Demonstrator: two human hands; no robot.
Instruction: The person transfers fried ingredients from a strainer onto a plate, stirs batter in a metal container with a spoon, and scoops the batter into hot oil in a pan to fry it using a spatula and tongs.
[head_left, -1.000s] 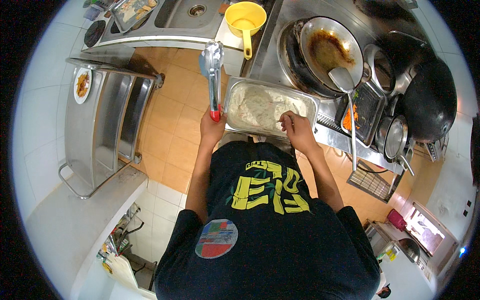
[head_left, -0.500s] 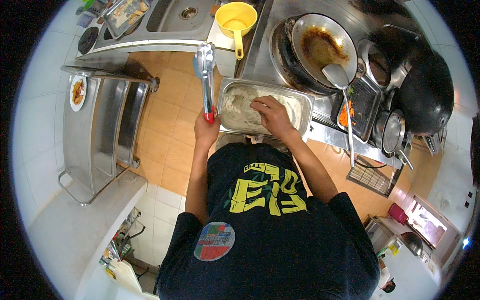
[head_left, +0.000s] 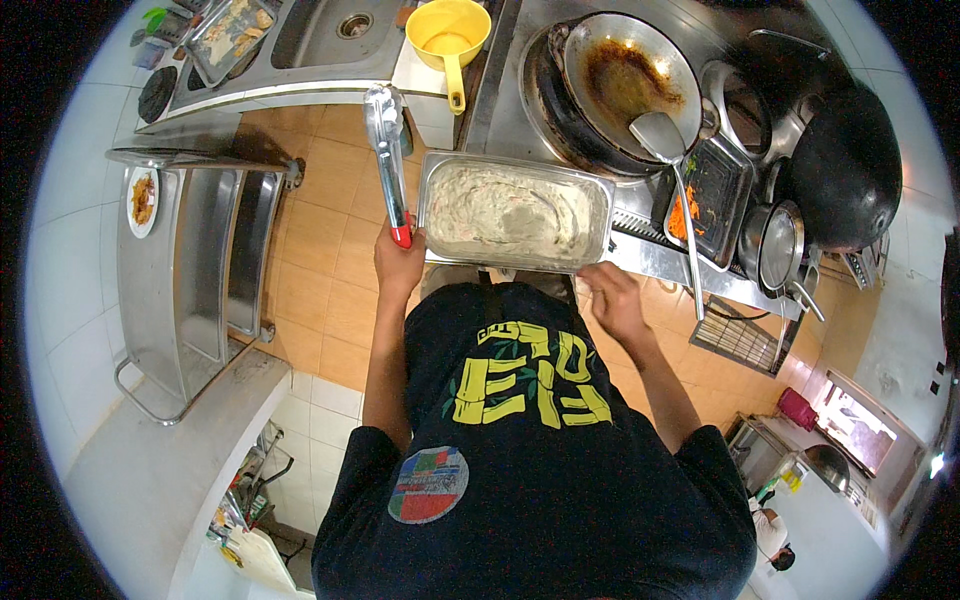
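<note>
My left hand (head_left: pixel 398 262) grips the red-tipped end of steel tongs (head_left: pixel 385 150), which point away from me beside the left end of a rectangular steel tray (head_left: pixel 515 165). A pale creamy mixture (head_left: pixel 510 212) with a few orange flecks fills the tray, which rests on the counter edge in front of me. At the tray's near right corner, my right hand (head_left: pixel 612 300) has loosely bent fingers touching or almost touching the rim. It holds nothing I can see.
Beyond the tray a wok (head_left: pixel 625 75) with brown residue sits on the burner, a ladle (head_left: pixel 665 140) leaning in it. A small pan of orange shreds (head_left: pixel 700 200) and a black wok (head_left: pixel 845 170) stand right. A yellow scoop (head_left: pixel 450 30), sink (head_left: pixel 340 25) and steel rack (head_left: pixel 200 260) lie left.
My right hand has come out of the mixture and back to the tray's near right corner. The left hand and tongs have stayed beside the tray's left end.
</note>
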